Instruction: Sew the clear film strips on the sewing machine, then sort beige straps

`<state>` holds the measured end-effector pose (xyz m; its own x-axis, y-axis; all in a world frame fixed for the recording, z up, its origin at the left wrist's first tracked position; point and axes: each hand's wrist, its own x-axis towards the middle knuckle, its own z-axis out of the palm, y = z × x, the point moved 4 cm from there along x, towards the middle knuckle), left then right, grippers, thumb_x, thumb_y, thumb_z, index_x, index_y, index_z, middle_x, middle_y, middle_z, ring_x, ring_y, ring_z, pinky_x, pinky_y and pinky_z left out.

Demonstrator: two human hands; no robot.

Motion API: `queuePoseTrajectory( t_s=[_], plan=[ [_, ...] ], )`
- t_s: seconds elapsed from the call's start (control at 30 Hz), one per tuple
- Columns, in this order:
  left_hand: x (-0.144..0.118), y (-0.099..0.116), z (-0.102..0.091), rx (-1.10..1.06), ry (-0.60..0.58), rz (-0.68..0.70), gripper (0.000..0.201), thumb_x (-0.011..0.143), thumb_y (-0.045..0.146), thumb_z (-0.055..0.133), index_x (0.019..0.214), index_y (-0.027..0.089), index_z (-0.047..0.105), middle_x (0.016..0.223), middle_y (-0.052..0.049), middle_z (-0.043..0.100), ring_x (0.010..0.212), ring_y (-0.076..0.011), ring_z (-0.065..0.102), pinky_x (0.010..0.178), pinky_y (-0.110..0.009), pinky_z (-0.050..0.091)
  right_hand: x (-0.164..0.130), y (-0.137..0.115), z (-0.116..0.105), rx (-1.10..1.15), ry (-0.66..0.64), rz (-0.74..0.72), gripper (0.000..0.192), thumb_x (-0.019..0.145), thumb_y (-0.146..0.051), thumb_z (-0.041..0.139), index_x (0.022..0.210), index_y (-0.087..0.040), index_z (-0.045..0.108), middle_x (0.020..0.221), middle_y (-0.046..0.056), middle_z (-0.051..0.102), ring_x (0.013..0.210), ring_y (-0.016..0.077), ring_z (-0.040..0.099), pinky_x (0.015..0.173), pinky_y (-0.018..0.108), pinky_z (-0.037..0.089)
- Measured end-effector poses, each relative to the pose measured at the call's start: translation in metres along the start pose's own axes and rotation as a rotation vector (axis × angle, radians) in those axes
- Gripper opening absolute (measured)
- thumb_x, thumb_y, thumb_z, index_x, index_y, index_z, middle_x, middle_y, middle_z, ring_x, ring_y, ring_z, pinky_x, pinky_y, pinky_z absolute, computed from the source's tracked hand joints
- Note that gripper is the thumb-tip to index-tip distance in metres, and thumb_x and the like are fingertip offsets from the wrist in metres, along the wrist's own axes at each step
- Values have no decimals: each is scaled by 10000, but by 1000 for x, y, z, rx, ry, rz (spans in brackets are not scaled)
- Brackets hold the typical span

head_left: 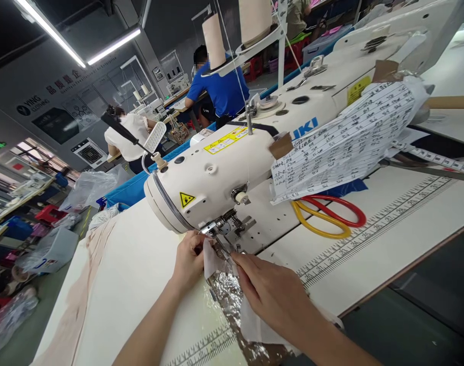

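My left hand (pixel 188 259) is closed beside the needle area of a white sewing machine (pixel 212 173), its fingertips pinching the edge of a sheer white fabric (pixel 212 259). From the other side, my right hand (pixel 273 284) is closed with its fingertips near the presser foot. A slim metal tool, perhaps tweezers (pixel 225 246), runs from those fingertips toward the needle. Under both hands lies a shiny silvery, crinkled material (pixel 228 292), with more sheer white fabric partly beneath my right hand. My fingers hide much of the spot under the needle.
Red and yellow scissors handles (pixel 331 218) lie right of the machine, near a printed ruler scale (pixel 369 223). Handwritten paper (pixel 342 137) hangs on the machine. Pale pink fabric (pixel 90 284) lies along the left table edge. Thread cones (pixel 214 40) stand above; two people work beyond.
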<state>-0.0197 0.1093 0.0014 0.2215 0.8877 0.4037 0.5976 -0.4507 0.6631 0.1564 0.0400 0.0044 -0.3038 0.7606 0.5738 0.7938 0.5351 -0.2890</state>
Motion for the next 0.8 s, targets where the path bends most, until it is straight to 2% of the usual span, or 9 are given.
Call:
queuePoseTrajectory(
  t_s=[0.2, 0.37, 0.57, 0.8],
  plan=[
    [-1, -1, 1, 26, 9, 6, 197, 877, 322, 582, 749, 182, 638, 809, -40, 679, 750, -162, 623, 668, -265, 477, -1, -2, -3, 4, 35, -2, 331, 996, -165, 304, 1103, -138, 617, 815, 55, 703, 596, 136, 634, 470, 234, 403],
    [-3, -2, 3, 52, 34, 46, 184, 891, 312, 561, 779, 180, 621, 832, -52, 655, 776, -165, 607, 686, -274, 475, -2, 0, 2, -16, -15, 9, 313, 976, -149, 348, 1150, -136, 607, 811, 58, 691, 608, 139, 638, 471, 226, 402],
    [-4, -7, 7, 133, -7, 60, 119, 876, 262, 530, 873, 186, 622, 845, -51, 630, 791, -174, 577, 696, -288, 452, -3, -2, 4, -71, -14, -13, 302, 962, -133, 387, 1180, -126, 597, 821, 57, 691, 625, 147, 648, 484, 237, 420],
    [-1, -7, 5, 78, -2, -24, 218, 885, 321, 543, 714, 185, 548, 769, -21, 619, 718, -147, 563, 648, -258, 424, -2, -2, 1, -44, -11, -9, 300, 957, -127, 373, 1159, -123, 595, 835, 53, 698, 639, 149, 660, 470, 235, 455]
  ],
)
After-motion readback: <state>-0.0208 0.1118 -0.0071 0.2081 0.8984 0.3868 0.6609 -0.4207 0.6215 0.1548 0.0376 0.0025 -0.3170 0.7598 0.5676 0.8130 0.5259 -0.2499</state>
